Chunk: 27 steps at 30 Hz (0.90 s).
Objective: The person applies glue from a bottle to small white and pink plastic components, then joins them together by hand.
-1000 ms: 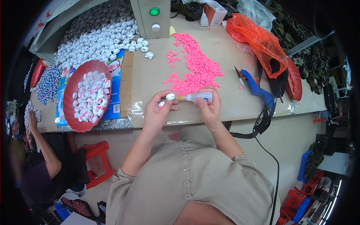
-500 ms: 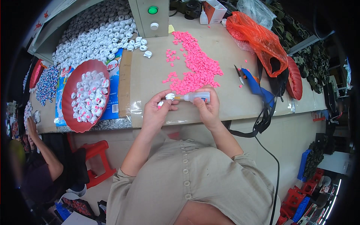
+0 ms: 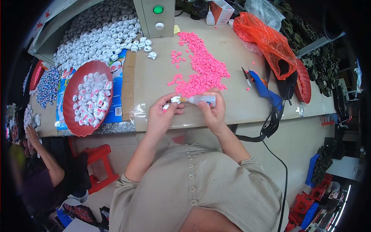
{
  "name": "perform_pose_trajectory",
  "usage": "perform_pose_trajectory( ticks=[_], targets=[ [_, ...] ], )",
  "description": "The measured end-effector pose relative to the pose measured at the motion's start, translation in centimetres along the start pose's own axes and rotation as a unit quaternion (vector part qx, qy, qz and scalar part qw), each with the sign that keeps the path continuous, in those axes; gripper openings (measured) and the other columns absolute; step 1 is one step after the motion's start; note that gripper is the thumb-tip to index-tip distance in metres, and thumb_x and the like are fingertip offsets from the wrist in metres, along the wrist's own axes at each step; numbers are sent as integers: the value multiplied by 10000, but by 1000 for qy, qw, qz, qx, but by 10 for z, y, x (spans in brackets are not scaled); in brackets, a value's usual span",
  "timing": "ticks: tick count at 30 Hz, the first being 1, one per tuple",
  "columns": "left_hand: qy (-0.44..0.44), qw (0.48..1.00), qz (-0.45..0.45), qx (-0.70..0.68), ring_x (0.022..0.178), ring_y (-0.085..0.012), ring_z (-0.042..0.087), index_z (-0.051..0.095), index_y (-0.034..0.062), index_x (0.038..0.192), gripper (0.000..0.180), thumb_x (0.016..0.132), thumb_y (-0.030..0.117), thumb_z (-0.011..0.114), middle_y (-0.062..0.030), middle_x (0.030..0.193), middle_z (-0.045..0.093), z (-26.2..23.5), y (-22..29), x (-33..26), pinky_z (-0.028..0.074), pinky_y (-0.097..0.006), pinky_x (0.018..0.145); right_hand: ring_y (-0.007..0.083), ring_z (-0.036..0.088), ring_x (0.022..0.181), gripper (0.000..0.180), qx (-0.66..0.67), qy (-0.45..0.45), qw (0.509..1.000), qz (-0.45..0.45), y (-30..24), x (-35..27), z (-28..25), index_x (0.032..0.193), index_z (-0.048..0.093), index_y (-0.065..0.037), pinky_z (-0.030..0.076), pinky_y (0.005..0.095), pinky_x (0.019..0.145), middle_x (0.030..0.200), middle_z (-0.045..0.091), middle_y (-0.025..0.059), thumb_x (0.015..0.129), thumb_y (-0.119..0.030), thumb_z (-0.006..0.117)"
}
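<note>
Between the fingertips of my left hand (image 3: 164, 109) is a small white rounded piece (image 3: 176, 99). A second white piece with a pink patch (image 3: 165, 108) sits lower in the same fingers. My right hand (image 3: 215, 112) is wrapped round a small glue bottle (image 3: 201, 100) lying nearly level, its thin yellowish tip at the white piece. Just beyond my hands spreads a heap of small pink pieces (image 3: 203, 62). To the left stands a red scalloped tray (image 3: 69, 104) holding many white pieces, several with pink patches.
A large pile of white pieces (image 3: 104, 34) lies at the back left beside a grey box with a green button (image 3: 158, 9). Scissors (image 3: 246, 76), a blue cloth (image 3: 266, 91) and an orange plastic bag (image 3: 266, 38) lie right. A co-worker's arm (image 3: 46, 154) is at far left.
My hands stay almost in place, with the bottle tip still at the white piece. At far left the co-worker's hand has shifted slightly.
</note>
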<state>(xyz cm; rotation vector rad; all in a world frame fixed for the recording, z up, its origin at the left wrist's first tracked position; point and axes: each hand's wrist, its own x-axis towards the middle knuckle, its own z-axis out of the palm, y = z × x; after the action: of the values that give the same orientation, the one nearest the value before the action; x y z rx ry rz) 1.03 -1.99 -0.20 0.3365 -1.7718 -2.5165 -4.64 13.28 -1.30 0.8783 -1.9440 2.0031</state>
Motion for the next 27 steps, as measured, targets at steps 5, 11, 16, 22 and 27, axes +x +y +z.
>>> perform_pose_trajectory(
  ticks=[5, 11, 16, 22, 27],
  targets=[
    [5, 1000, 6, 3, 755, -123, 566, 467, -37, 1083, 271, 826, 50, 472, -98, 893, 557, 1, 1, 0, 474, -230, 667, 141, 436, 677, 210, -36, -5, 999, -13, -2, 0, -2, 909, 446, 5, 362, 243, 569, 804, 454, 82, 761, -68, 576],
    [15, 1000, 8, 14, 773, -127, 564, 466, -38, 1079, 270, 823, 48, 476, -91, 903, 554, 1, 1, 0, 476, -233, 671, 147, 446, 673, 208, -44, 2, 999, -5, -4, 1, -2, 895, 454, 11, 372, 251, 575, 792, 460, 88, 762, -87, 580],
    [11, 1000, 28, 3, 836, -150, 555, 458, -43, 1084, 279, 816, 29, 483, -98, 933, 542, 0, -1, 1, 478, -242, 686, 148, 453, 680, 210, -23, 4, 999, 26, -4, 0, -3, 896, 454, 13, 381, 255, 590, 791, 461, 89, 763, -90, 579],
    [9, 1000, 28, 6, 843, -155, 554, 462, -34, 1086, 277, 816, 24, 480, -92, 955, 535, 0, -1, 1, 476, -244, 694, 142, 454, 687, 208, -22, -4, 1000, 17, -3, -1, -4, 900, 452, 6, 379, 251, 593, 800, 465, 87, 760, -81, 580],
    [12, 1000, 24, 13, 824, -146, 557, 467, -30, 1084, 275, 815, 26, 482, -87, 960, 536, 1, -1, 0, 474, -245, 701, 136, 452, 687, 195, 0, -5, 1000, 24, -5, 0, -1, 898, 448, 2, 374, 244, 596, 810, 466, 82, 764, -67, 571]
  ],
)
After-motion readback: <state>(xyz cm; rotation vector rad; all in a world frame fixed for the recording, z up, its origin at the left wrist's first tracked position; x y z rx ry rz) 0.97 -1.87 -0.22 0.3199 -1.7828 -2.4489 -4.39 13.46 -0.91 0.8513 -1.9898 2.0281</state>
